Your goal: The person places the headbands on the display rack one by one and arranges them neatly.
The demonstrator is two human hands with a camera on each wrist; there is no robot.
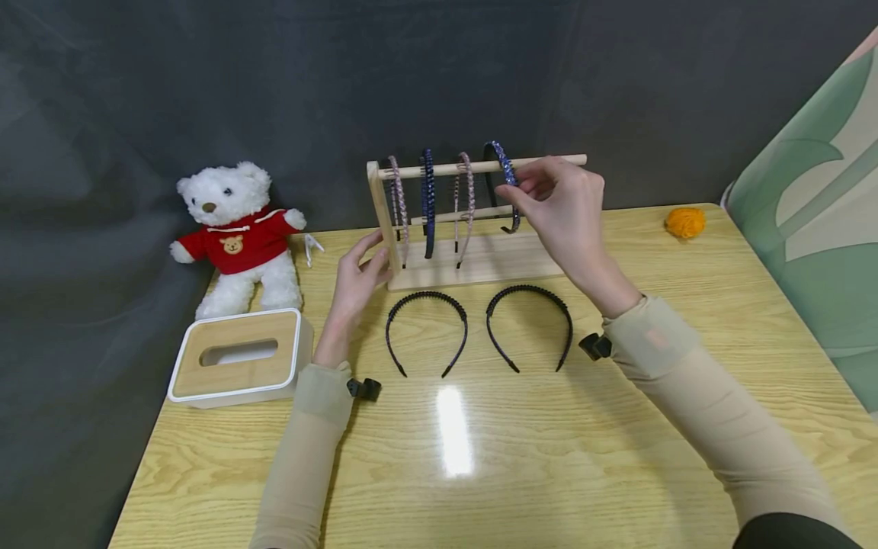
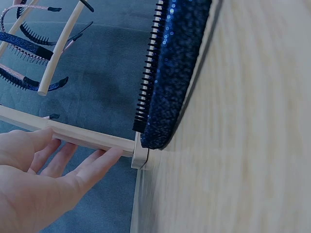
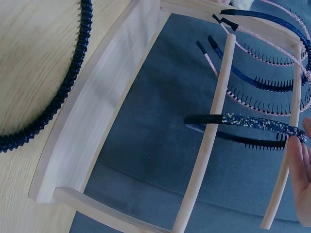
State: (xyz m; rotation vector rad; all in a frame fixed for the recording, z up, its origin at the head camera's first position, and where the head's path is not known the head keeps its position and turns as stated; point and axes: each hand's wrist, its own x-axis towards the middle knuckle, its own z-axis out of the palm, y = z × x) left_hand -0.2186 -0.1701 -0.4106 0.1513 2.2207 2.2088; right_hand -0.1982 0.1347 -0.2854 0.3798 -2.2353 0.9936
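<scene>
A wooden headband rack [image 1: 480, 259] stands at the table's back, with two rods between its uprights. My right hand [image 1: 565, 210] pinches a glittery blue headband [image 1: 506, 164], which sits over the upper rod toward its right side; the right wrist view shows the fingertips at the headband's sequined curve [image 3: 257, 122]. Left of it hang a pink headband [image 1: 469, 191], a navy headband [image 1: 429, 198] and another pink headband [image 1: 398, 191]. My left hand [image 1: 357, 278] touches the rack's left upright [image 2: 92, 137] with its fingers extended.
Two dark ridged headbands lie before the rack, one left [image 1: 427, 294] and one right [image 1: 528, 288]. At left are a white teddy bear [image 1: 236, 217] in a red sweater and a wood-topped tissue box [image 1: 295, 366]. An orange ball-like thing [image 1: 684, 223] lies at the back right.
</scene>
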